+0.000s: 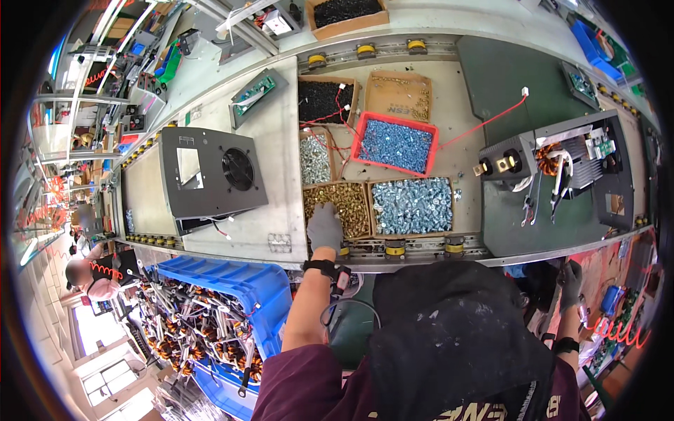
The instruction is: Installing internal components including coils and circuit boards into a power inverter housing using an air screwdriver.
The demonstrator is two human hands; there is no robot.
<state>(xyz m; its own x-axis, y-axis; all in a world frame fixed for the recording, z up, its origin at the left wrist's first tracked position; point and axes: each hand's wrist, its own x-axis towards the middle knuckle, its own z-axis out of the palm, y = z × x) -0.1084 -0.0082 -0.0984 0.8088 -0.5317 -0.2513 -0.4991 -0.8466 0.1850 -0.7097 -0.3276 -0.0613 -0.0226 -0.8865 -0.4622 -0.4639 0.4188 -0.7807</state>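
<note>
My left hand, in a grey glove, reaches into a cardboard box of small brass-coloured fasteners. Its fingers are drawn together among the pieces; whatever they pinch is too small to make out. Out to the far right, beyond the bench edge, my right hand, also gloved in grey, is closed beside a reddish surface; what it holds is hidden. Silvery fasteners fill the box to the right of my left hand. Behind them sits a red tray of bluish fasteners.
A dark metal housing with a fan sits on the left. At right, an opened unit with coils and loose wires rests on a green plate. A blue crate holds several wired coils. Another person is at far left.
</note>
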